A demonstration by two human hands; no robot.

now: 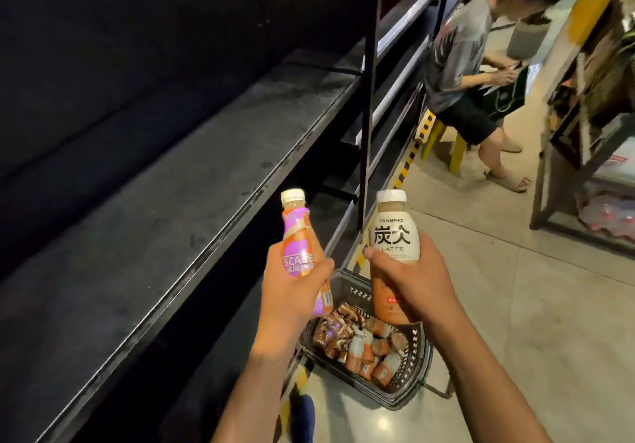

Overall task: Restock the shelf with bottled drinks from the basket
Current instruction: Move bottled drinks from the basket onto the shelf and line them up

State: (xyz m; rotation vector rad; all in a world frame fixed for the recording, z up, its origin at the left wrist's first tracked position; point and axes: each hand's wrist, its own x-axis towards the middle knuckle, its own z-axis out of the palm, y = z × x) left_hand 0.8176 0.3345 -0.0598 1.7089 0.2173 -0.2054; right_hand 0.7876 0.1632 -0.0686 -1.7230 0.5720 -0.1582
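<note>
My left hand (292, 293) grips a purple-and-orange bottle (299, 236) with a cream cap, held upright beside the front edge of the dark metal shelf (165, 209). My right hand (410, 282) grips a cream-and-brown latte bottle (395, 236), also upright, just to the right of the first. Both bottles hang above the black basket (417, 379) on the floor, which holds several more bottled drinks (360, 343) lying on their sides. The shelf board in front of me is bare.
A black upright post (369, 98) of the rack stands just behind the bottles. A person sits on a yellow stool (443, 140) further down the aisle. Another rack (584, 167) stands at the right. Yellow-black tape (409, 160) runs along the floor by the shelf base.
</note>
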